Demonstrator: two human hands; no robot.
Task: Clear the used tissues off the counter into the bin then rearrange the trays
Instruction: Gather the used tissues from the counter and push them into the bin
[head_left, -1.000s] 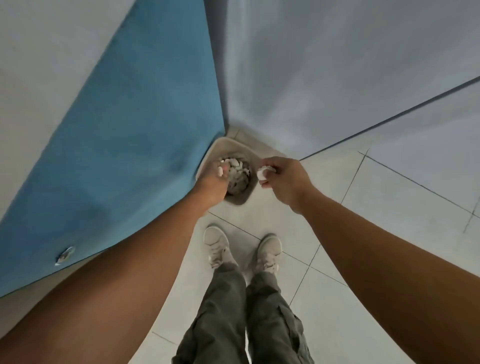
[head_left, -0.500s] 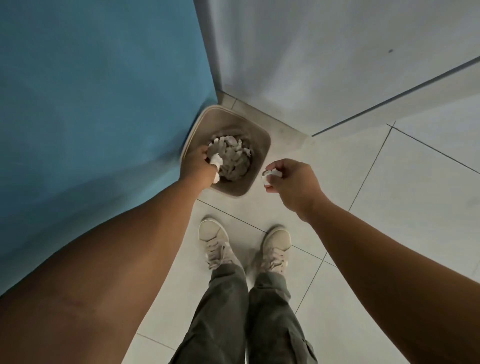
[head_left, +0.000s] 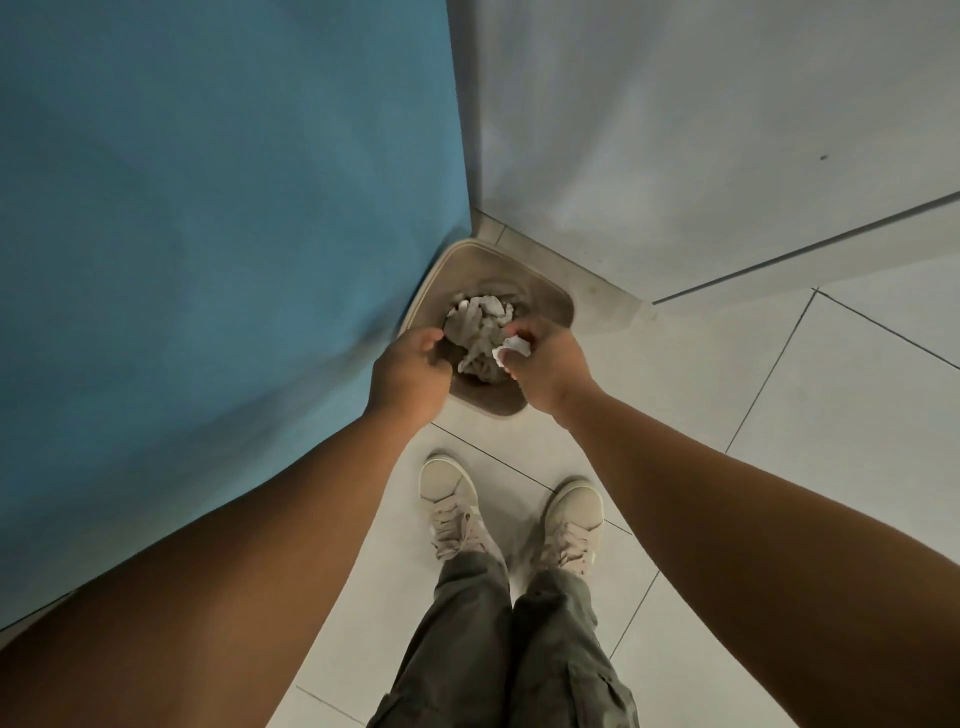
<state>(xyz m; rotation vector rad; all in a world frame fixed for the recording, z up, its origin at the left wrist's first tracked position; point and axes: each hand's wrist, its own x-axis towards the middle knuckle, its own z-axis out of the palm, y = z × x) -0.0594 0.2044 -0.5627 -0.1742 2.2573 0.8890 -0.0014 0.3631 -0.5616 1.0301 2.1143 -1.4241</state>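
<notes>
A beige square bin stands on the floor in the corner, with several crumpled tissues piled inside. My right hand is over the bin's right side, fingers closed on a white crumpled tissue. My left hand hangs over the bin's left edge with its fingers curled in; no tissue shows in it. The counter and trays are out of view.
A blue cabinet panel rises on the left, touching the bin. A pale wall stands behind. My two shoes are on the white tiled floor just in front of the bin.
My left hand held a white tissue over the bin before; now none shows in it. My right hand has moved left from beside the bin to over it, still gripping its tissue.
</notes>
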